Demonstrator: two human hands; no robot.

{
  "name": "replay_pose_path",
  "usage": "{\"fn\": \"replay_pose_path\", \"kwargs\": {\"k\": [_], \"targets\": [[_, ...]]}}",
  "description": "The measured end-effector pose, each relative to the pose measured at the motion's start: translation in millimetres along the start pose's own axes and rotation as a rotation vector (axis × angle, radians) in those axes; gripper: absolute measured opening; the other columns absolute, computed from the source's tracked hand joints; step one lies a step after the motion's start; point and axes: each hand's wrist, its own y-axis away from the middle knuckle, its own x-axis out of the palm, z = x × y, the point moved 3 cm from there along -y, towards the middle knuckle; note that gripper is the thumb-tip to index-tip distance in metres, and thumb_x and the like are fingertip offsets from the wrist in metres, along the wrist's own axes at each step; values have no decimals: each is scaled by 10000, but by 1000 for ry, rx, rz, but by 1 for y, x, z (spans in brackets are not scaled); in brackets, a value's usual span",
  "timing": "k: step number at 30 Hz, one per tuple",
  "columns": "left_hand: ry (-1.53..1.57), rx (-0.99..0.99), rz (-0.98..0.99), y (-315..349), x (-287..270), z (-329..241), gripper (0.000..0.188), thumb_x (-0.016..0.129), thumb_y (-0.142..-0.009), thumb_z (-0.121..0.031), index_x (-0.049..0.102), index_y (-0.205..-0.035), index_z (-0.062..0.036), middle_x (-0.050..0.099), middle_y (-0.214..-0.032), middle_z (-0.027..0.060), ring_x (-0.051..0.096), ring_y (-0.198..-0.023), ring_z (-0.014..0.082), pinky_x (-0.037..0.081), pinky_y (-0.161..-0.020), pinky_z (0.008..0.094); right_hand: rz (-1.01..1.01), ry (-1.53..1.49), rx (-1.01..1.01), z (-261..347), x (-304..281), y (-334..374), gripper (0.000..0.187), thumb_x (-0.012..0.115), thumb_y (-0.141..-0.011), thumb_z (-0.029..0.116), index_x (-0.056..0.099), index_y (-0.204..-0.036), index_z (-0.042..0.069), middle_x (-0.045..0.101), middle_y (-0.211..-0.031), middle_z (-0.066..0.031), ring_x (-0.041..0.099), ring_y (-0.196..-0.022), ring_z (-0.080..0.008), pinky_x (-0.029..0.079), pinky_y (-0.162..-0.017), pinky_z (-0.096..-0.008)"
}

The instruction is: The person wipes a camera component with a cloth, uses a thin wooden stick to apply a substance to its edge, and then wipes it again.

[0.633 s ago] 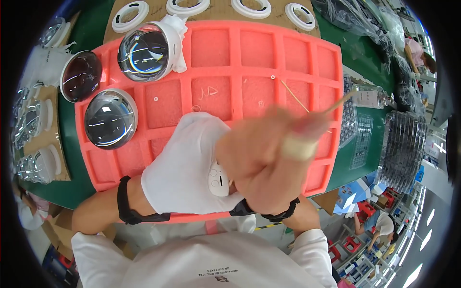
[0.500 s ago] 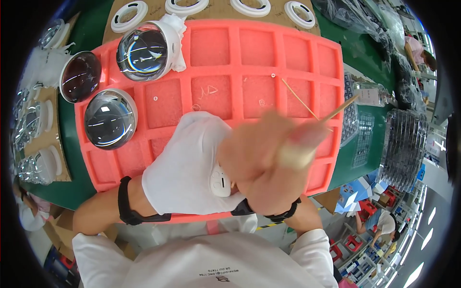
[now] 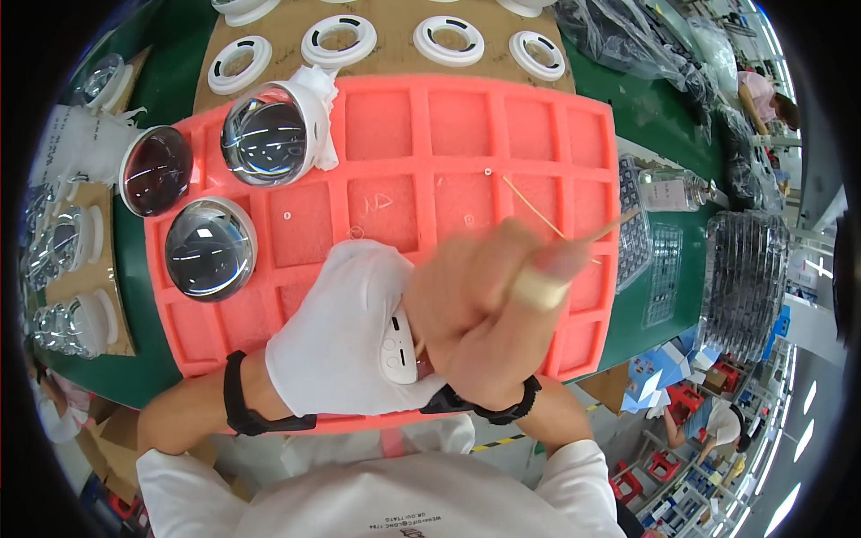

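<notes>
A white glove covers my left hand (image 3: 336,323), which is closed around a small white plastic housing (image 3: 397,351) with slots and round marks on its face. My right hand (image 3: 484,314) is bare apart from a yellowish cover on one finger, and it is blurred by motion. It is closed on a thin wooden stick (image 3: 610,229), whose far end points up and to the right. The hand is right beside the housing and hides part of it. Whether the stick's other end touches the housing I cannot tell.
A pink foam tray (image 3: 377,121) with square pockets lies beneath my hands. A second wooden stick (image 3: 533,205) lies on it. Clear domes (image 3: 211,249) and a dark reddish dome (image 3: 157,170) sit at left. White rings (image 3: 338,41) rest on cardboard behind. A bottle (image 3: 673,192) stands right.
The tray and things around it sit lower in view at the back. My right hand has shifted slightly left and down, still with the stick. My left hand keeps hold of the housing.
</notes>
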Motion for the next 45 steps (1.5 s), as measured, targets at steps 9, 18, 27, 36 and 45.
{"fn": "replay_pose_path", "kwargs": {"k": [9, 18, 27, 36, 45], "targets": [[41, 24, -54, 9, -3, 6, 616, 881, -598, -222, 539, -1093, -93, 563, -966, 101, 562, -924, 329, 433, -878, 437, 149, -281, 342, 19, -21, -23, 566, 207, -1078, 578, 332, -743, 139, 277, -568, 49, 197, -457, -77, 172, -404, -267], [62, 54, 4, 6, -9, 5, 585, 842, -682, -219, 537, -1159, -72, 575, -973, 94, 564, -928, 329, 432, -887, 437, 163, 38, 326, 16, -21, -24, 556, 236, -1074, 587, 363, -778, 133, 303, -607, 37, 213, -481, -80, 185, -440, -271], [-268, 49, 31, 10, -31, -23, 608, 757, -771, -207, 523, -1306, -37, 561, -1230, 192, 546, -1029, 367, 428, -944, 496, 76, -131, 262, 26, -32, -26, 486, 227, -1090, 546, 391, -917, 122, 311, -637, 22, 193, -487, -82, 183, -436, -266], [-306, -7, 60, 6, 0, -9, 523, 786, -672, -86, 573, -1148, -53, 567, -1127, 104, 557, -934, 323, 458, -867, 455, 397, -617, 219, 12, -32, -22, 520, 260, -1082, 561, 401, -860, 112, 367, -723, 1, 278, -600, -132, 264, -535, -277], [-145, 20, 86, 9, -3, 2, 594, 823, -638, -151, 579, -1173, -64, 576, -1117, 99, 547, -1012, 329, 420, -997, 475, 223, -699, 345, 9, -24, -17, 481, 292, -1092, 510, 421, -872, 103, 347, -720, 5, 295, -636, -138, 280, -572, -293]]}}
